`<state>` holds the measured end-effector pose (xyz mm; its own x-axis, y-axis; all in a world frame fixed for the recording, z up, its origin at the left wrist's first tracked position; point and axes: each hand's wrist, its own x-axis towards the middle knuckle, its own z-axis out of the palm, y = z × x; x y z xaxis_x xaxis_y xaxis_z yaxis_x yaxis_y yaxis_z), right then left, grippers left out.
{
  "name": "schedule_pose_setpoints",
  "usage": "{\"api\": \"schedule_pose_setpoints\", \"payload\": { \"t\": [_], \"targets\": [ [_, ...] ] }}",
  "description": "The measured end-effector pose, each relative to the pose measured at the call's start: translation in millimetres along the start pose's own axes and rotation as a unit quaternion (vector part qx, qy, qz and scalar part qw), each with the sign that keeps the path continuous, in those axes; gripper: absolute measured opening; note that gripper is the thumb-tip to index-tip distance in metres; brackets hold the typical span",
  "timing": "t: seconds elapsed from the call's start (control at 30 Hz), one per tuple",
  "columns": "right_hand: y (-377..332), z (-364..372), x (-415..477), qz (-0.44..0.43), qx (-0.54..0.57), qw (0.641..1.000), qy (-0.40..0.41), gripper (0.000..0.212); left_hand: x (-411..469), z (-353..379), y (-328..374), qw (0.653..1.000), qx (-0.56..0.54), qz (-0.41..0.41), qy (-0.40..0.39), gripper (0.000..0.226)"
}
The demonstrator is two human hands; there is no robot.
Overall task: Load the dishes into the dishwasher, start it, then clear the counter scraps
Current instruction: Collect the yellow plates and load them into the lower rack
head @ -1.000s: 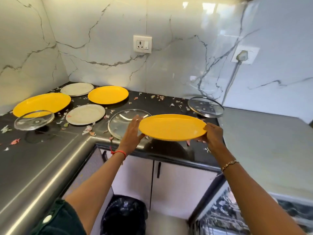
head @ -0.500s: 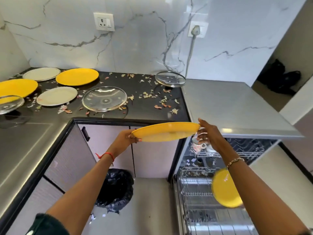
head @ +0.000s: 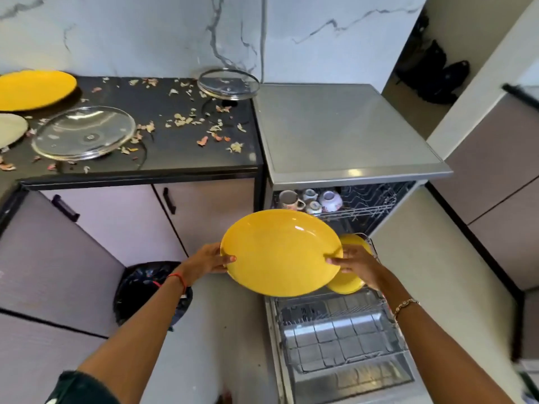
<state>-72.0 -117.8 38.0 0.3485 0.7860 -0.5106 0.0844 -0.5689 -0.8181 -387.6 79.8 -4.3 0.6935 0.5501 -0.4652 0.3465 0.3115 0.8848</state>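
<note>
I hold a yellow plate [head: 280,252] by its two edges, tilted with its face toward me, above the pulled-out lower rack [head: 344,336] of the open dishwasher [head: 347,135]. My left hand [head: 207,260] grips its left rim, my right hand [head: 357,265] its right rim. Behind it another yellow plate [head: 348,282] stands in the lower rack, mostly hidden. Cups and a bowl [head: 329,199] sit in the upper rack. On the black counter [head: 180,158] lie scraps [head: 204,139], two glass lids [head: 84,132] [head: 229,83], a yellow plate [head: 35,88] and a white plate [head: 10,129].
A bin with a black bag [head: 148,290] stands on the floor left of the dishwasher, under my left arm. Cabinet doors with dark handles [head: 169,199] run below the counter. Dark bags [head: 431,74] lie on the floor at the far right.
The plate has come down from counter-edge height to in front of the lower rack and tipped from flat to facing me. My view has swung right and down toward the dishwasher.
</note>
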Motion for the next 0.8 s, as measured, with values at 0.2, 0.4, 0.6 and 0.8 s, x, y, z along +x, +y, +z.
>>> {"api": "schedule_pose_setpoints", "payload": {
  "t": [0.2, 0.4, 0.6, 0.8],
  "targets": [
    [78.3, -50.2, 9.0, 0.016, 0.013, 1.0, -0.008, 0.028, 50.6, 95.3, -35.2, 0.992, -0.022, -0.081, 0.095, 0.032],
    [149.2, -117.3, 45.6, 0.046, 0.014, 0.998, -0.027, 0.055, 104.8, 198.1, -82.8, 0.977, -0.043, -0.121, 0.169, 0.035],
    [195.4, -160.4, 80.4, 0.079, 0.074, 0.994, -0.012, 0.071, 146.2, 260.2, -120.9, 0.974, -0.008, -0.139, 0.182, 0.044],
    [245.4, -186.5, 117.3, 0.095, 0.081, 0.989, 0.073, 0.051, 162.2, 289.1, -154.9, 0.976, 0.113, -0.142, 0.12, 0.052]
  ]
}}
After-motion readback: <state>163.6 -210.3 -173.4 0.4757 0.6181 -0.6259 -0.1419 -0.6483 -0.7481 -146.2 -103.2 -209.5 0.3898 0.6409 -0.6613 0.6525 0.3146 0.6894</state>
